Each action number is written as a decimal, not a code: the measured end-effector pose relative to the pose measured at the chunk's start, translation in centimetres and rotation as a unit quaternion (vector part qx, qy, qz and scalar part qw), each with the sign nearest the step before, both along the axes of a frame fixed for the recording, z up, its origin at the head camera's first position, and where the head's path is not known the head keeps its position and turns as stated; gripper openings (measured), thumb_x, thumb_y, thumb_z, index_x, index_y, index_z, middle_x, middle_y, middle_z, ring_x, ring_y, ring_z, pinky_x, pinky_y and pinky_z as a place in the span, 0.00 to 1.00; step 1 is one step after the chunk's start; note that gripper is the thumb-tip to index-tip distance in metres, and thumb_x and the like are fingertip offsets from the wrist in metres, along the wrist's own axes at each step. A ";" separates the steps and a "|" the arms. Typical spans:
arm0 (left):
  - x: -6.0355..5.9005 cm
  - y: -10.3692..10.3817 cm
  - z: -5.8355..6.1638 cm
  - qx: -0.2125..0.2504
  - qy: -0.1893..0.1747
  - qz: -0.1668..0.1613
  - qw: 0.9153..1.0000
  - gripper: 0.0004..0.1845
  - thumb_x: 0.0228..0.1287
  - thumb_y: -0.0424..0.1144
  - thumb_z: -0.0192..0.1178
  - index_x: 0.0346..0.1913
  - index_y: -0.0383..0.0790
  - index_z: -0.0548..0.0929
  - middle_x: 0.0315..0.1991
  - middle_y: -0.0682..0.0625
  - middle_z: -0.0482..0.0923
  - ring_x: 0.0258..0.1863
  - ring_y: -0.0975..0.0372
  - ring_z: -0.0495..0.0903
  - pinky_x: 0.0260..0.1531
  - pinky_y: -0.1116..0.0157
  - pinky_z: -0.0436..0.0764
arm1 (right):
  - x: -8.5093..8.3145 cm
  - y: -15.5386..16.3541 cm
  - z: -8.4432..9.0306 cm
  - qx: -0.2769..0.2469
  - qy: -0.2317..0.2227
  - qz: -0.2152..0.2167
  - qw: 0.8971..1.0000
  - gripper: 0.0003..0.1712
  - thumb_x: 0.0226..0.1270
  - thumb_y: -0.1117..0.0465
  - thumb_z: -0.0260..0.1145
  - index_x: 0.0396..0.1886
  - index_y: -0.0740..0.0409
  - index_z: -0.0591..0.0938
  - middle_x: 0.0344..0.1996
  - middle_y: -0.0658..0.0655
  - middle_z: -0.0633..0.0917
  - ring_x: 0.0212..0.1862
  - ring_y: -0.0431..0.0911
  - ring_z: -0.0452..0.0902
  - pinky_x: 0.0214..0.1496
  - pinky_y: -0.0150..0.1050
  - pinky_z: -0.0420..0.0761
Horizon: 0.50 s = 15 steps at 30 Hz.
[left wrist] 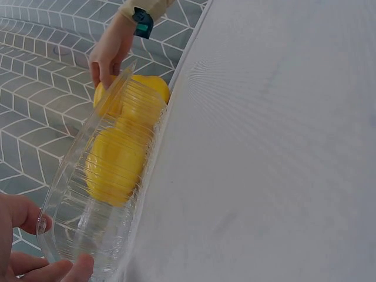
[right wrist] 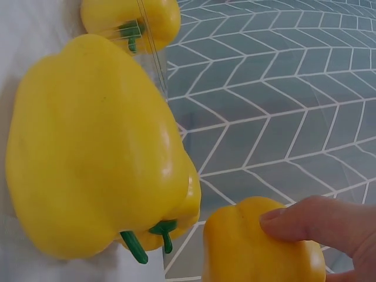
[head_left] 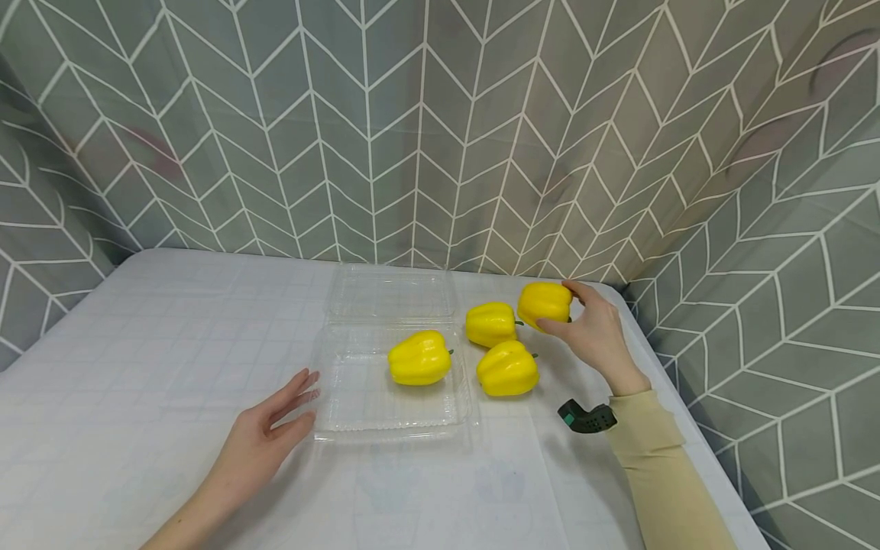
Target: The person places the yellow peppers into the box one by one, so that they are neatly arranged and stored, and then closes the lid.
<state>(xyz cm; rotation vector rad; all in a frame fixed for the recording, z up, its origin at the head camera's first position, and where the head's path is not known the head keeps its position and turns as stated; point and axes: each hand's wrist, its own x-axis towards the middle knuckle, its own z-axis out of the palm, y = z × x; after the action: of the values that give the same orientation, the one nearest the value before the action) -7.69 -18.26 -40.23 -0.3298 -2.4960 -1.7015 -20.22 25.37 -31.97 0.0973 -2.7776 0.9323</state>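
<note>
The clear tray (head_left: 357,416) lies open on the table (head_left: 137,344); one pepper (head_left: 419,357) already sits inside it, so the packing looks barely begun; two peppers (head_left: 507,369) wait just right of the tray; the right hand (head_left: 596,332) pinches a fourth pepper (head_left: 543,302) beyond them; the left hand (head_left: 264,435), fingers straight, steadies the tray's left edge.

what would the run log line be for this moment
left hand: open, touching clear tray edge | right hand: grips far yellow pepper | in tray: one pepper | on table: two loose peppers
</note>
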 end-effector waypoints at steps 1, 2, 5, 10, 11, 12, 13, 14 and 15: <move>0.0 0.0 0.0 0.000 0.000 0.000 1.000 0.33 0.72 0.36 0.60 0.75 0.34 0.62 0.70 0.38 0.70 0.60 0.79 0.74 0.50 0.82 0.78 | 0.0 0.0 0.0 -0.001 0.001 0.001 1.000 0.47 0.60 0.52 0.75 0.74 0.65 0.65 0.69 0.69 0.71 0.69 0.65 0.63 0.68 0.66 0.66; 0.0 0.0 0.0 0.000 -0.001 0.000 1.000 0.33 0.72 0.36 0.60 0.75 0.34 0.62 0.70 0.37 0.70 0.60 0.79 0.74 0.50 0.82 0.78 | 0.1 -0.1 0.1 -0.001 0.003 0.003 1.000 0.47 0.60 0.53 0.75 0.74 0.65 0.65 0.69 0.69 0.71 0.69 0.65 0.64 0.69 0.65 0.66; 0.0 0.0 0.1 0.001 -0.002 -0.001 1.000 0.33 0.72 0.36 0.60 0.75 0.33 0.62 0.70 0.37 0.70 0.60 0.79 0.74 0.50 0.82 0.77 | 0.2 -0.4 0.2 -0.005 0.007 0.009 1.000 0.46 0.60 0.54 0.75 0.73 0.65 0.66 0.69 0.69 0.71 0.70 0.65 0.64 0.70 0.65 0.65; 0.0 0.0 0.1 0.004 -0.005 -0.004 1.000 0.33 0.72 0.36 0.60 0.75 0.33 0.62 0.70 0.37 0.69 0.60 0.79 0.74 0.50 0.82 0.77 | 0.4 -0.9 0.3 -0.008 0.011 0.020 1.000 0.45 0.59 0.55 0.76 0.72 0.66 0.66 0.69 0.69 0.71 0.70 0.64 0.64 0.70 0.64 0.66; 0.0 0.0 0.1 0.005 -0.005 -0.004 1.000 0.33 0.72 0.36 0.60 0.75 0.33 0.62 0.70 0.37 0.69 0.60 0.79 0.74 0.50 0.82 0.77 | 0.4 -1.0 0.3 -0.009 0.012 0.020 1.000 0.45 0.59 0.55 0.76 0.72 0.66 0.67 0.69 0.68 0.71 0.70 0.64 0.64 0.70 0.64 0.66; 0.0 0.0 0.1 0.005 -0.005 -0.004 1.000 0.33 0.72 0.36 0.60 0.75 0.33 0.62 0.70 0.37 0.69 0.60 0.79 0.74 0.50 0.82 0.77 | 0.4 -1.1 0.3 -0.009 0.013 0.021 1.000 0.45 0.59 0.55 0.76 0.72 0.66 0.67 0.68 0.68 0.72 0.69 0.64 0.65 0.70 0.64 0.66; 0.0 0.0 0.1 0.005 -0.006 -0.004 1.000 0.33 0.72 0.36 0.60 0.75 0.33 0.62 0.70 0.37 0.69 0.60 0.79 0.74 0.50 0.82 0.77 | 0.4 -1.2 0.3 -0.009 0.014 0.022 1.000 0.45 0.59 0.55 0.76 0.72 0.66 0.67 0.68 0.68 0.72 0.69 0.64 0.65 0.70 0.64 0.67; 0.0 0.0 0.1 0.006 -0.007 -0.004 1.000 0.33 0.72 0.36 0.60 0.75 0.33 0.62 0.70 0.37 0.69 0.60 0.79 0.74 0.50 0.82 0.77 | 0.4 -1.3 0.3 -0.009 0.016 0.023 1.000 0.45 0.58 0.55 0.76 0.72 0.66 0.67 0.68 0.68 0.72 0.69 0.64 0.65 0.70 0.64 0.67; 0.0 0.0 0.1 0.007 -0.007 -0.004 1.000 0.33 0.72 0.36 0.60 0.75 0.34 0.62 0.70 0.37 0.69 0.60 0.79 0.74 0.50 0.82 0.77 | 0.3 -1.4 0.3 -0.008 0.017 0.023 1.000 0.45 0.58 0.56 0.76 0.72 0.66 0.67 0.67 0.68 0.73 0.69 0.64 0.66 0.70 0.63 0.67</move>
<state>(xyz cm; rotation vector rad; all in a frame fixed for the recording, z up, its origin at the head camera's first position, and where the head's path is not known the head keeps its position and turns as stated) -7.67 -18.24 -40.11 -0.3268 -2.4959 -1.7285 -19.87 24.00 -31.65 0.1746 -2.7474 0.9551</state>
